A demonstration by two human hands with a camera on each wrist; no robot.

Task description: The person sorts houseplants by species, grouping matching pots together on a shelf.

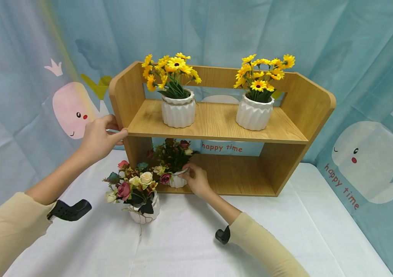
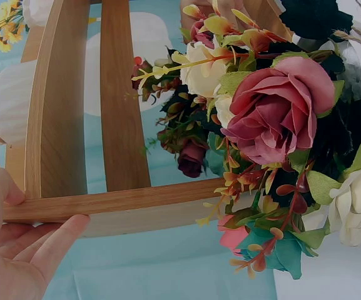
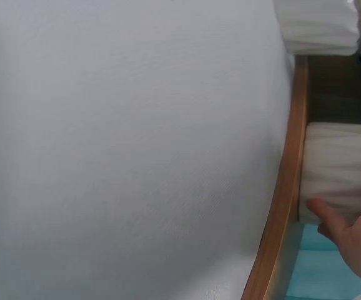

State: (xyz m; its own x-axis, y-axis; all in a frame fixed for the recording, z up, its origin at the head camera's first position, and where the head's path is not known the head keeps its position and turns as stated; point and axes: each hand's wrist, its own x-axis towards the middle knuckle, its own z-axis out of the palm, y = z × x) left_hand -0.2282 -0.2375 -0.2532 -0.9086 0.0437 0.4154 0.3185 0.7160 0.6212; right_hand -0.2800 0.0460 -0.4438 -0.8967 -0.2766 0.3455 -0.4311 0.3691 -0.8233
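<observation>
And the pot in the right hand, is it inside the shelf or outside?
Inside: the pot stands on the lower board, behind its front edge; the right hand holds it.

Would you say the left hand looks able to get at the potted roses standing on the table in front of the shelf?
Probably yes: nothing visible stands between the left hand and the potted roses, though it would likely have to let go of the wooden shelf first.

- Looks like smooth, grained wood on the shelf (image 1: 217,121).
- Shines faintly, like glazed ceramic, on each ridged pot (image 3: 336,165).
- Hangs as creased cloth in the far curtain (image 1: 217,30).
</observation>
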